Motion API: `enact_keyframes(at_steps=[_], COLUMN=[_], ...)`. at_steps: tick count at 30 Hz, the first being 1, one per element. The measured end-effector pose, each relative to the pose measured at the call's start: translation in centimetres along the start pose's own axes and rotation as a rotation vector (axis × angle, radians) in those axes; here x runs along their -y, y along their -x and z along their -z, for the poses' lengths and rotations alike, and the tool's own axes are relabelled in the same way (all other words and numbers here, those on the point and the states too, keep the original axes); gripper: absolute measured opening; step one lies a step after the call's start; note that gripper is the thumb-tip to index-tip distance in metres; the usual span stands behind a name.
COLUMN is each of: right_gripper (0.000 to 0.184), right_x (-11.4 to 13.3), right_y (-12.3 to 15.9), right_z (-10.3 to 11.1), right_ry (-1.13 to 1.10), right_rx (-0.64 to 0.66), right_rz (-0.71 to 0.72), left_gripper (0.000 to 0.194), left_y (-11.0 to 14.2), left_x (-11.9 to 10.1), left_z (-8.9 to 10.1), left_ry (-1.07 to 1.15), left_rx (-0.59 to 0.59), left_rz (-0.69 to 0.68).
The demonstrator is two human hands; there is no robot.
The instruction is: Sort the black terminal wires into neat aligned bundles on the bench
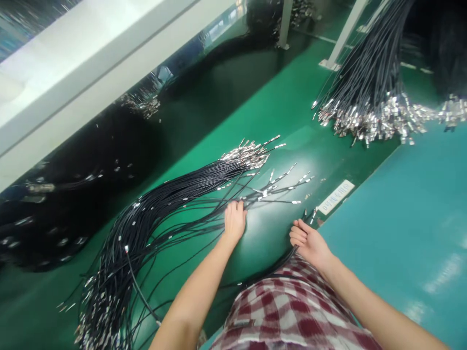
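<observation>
My left hand [235,221] is closed over a few loose black cables [204,221] with silvery metal ends, which fan out past its fingers to the right. My right hand [308,240] is a fist around a thin bundle of black cables [279,265]; metal tips stick out above the thumb, and the rest runs down in front of my checked clothing [288,311]. Just beyond my left hand, a thick bundle of black cables [146,209] lies curved across the green floor, its metal ends [248,155] gathered at the upper right.
A large bunch of cables [386,48] with metal ends hangs at the upper right. White frame beams [102,53] cross the upper left, above dark cable piles [91,150]. A white label [335,197] lies at the edge of the blue floor area [412,218].
</observation>
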State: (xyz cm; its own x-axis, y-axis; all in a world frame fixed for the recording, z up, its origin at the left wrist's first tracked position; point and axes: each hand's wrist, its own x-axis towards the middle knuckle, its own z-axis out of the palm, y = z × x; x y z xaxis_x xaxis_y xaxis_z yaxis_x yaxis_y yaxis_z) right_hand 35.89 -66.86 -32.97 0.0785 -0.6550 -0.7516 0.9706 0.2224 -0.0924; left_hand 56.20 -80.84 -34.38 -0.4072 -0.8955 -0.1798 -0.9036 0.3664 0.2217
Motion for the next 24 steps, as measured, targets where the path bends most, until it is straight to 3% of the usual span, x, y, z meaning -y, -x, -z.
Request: enact_keyframes(at_steps=[3, 5, 8, 10, 12, 14, 16, 19, 24], right_gripper=[0.018, 0.018, 0.020, 0.020, 0.016, 0.010, 0.017, 0.024, 0.026], right_x=[0.0, 0.1, 0.1, 0.0, -0.1, -0.2, -0.3, -0.5, -1.0], right_y=[0.4, 0.6, 0.6, 0.4, 0.1, -0.2, -0.3, 0.0, 1.0], right_z=[-0.2, -0.1, 0.4, 0.5, 0.3, -0.2, -0.8, -1.8, -3.1], right_ry=[-0.045, -0.041, -0.001, 0.005, -0.004, 0.009, 0.063, 0.143, 0.224], right_rx=[-0.016, -0.010, 0.022, 0.031, 0.001, -0.046, -0.066, 0.001, 0.113], right_rz=[-0.010, -0.002, 0.020, 0.024, 0.032, 0.044, 0.052, 0.076, 0.179], left_gripper=[0.011, 0.008, 0.016, 0.021, 0.022, 0.022, 0.023, 0.023, 0.022], left_y=[-4.2, -5.3, -4.5, -2.7, -0.4, 2.1, 4.3, 6.5, 8.2], left_x=[0.0, 0.5, 1.3, 1.3, 0.8, -0.1, -1.2, -2.8, -5.2], left_z=[2.4, 4.6, 7.5, 8.3, 7.9, 6.5, 5.1, 3.8, 3.9], left_ry=[0.013, 0.053, 0.153, 0.263, 0.405, 0.560, 0.691, 0.785, 0.803], left_rx=[0.032, 0.060, -0.060, -0.160, -0.096, 0.073, 0.183, 0.174, 0.158], left_rz=[0.079, 0.057, -0.083, -0.143, -0.147, -0.108, -0.059, -0.022, -0.076])
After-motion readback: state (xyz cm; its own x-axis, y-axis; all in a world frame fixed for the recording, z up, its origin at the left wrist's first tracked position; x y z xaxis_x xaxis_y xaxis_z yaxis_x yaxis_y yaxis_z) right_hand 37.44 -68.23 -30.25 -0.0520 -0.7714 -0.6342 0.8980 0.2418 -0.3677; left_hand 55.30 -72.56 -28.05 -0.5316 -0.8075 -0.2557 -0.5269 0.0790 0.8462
